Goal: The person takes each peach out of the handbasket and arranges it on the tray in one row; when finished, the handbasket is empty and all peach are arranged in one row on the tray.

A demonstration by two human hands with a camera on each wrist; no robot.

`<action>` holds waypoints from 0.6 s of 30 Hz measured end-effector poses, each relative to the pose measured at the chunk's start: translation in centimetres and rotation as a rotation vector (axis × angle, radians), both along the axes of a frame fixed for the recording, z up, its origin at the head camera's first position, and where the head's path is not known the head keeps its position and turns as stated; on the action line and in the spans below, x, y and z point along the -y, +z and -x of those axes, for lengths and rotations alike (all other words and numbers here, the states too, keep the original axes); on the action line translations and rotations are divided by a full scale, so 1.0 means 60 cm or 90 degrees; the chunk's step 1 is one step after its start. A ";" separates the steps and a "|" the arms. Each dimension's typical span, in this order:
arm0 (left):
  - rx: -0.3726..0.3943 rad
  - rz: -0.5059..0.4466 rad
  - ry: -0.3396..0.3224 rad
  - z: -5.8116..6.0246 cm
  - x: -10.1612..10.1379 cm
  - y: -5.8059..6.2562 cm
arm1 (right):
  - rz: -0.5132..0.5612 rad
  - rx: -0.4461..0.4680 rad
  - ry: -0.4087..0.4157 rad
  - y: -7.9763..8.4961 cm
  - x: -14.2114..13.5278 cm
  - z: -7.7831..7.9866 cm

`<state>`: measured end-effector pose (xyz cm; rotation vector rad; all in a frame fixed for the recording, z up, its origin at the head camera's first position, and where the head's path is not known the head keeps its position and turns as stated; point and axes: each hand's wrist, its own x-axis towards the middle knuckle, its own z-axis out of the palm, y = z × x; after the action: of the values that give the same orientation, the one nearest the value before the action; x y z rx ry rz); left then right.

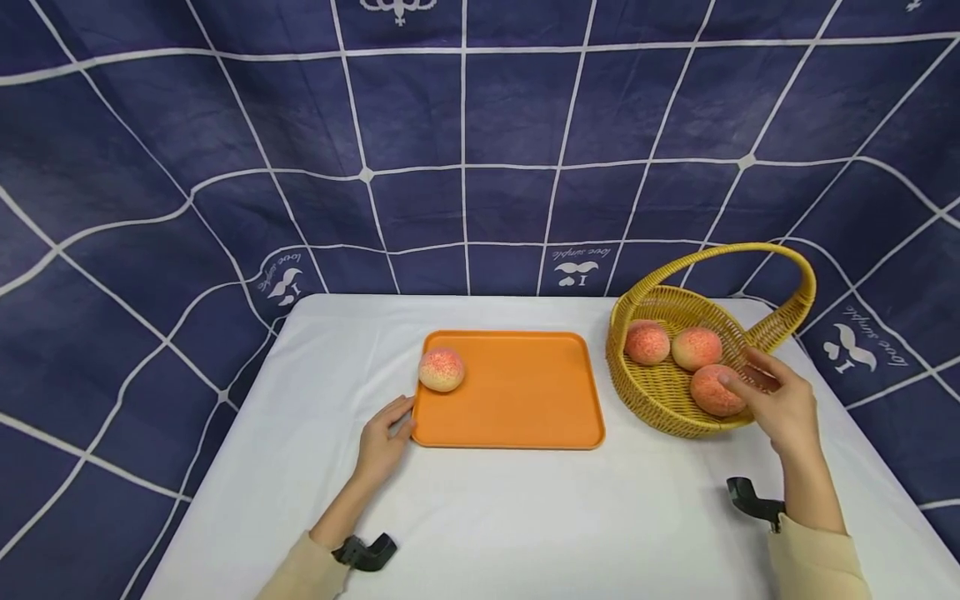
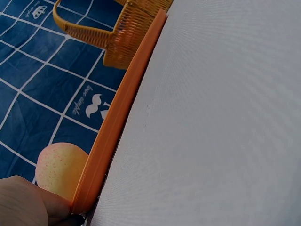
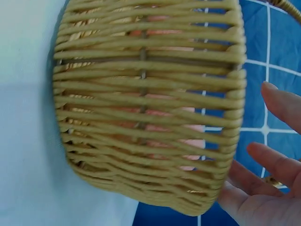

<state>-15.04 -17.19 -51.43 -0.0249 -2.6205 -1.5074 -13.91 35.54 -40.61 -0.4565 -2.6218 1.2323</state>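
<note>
In the basket (image 1: 624, 390), three peaches (image 1: 697, 348) are lying; right hand (image 1: 787, 404) is hovering at the near peach (image 1: 711, 393), fingers apart. On the tray (image 1: 525, 392), another peach (image 1: 441, 370) is resting; left hand (image 1: 382, 442) is touching the tray's edge, whether clamping cannot tell. Risk: shallow pinch, peach slipping.

head view evenly bright; left wrist view dimmer, moiré across the white tabletop (image 2: 207, 117); right wrist's wicker basket (image 3: 150, 101) slightly soft.

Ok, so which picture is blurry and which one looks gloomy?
Right wrist view: blurry, with the basket and right hand looking soft; left wrist view: gloomy, the white table looking grey; head view: brighter, the orange tray showing clear edges.
</note>
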 end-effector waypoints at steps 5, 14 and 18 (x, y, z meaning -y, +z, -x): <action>0.011 -0.004 0.001 -0.001 0.000 -0.003 | -0.007 0.019 0.007 -0.010 -0.005 0.007; 0.004 -0.003 0.000 0.001 0.000 -0.002 | -0.034 0.049 0.015 -0.013 -0.005 0.024; 0.003 -0.003 -0.001 0.001 0.000 -0.001 | -0.049 0.088 0.015 -0.010 -0.007 0.032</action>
<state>-15.08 -17.18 -51.50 -0.0237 -2.6203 -1.5166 -15.86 35.94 -41.22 -0.5153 -2.7873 1.1396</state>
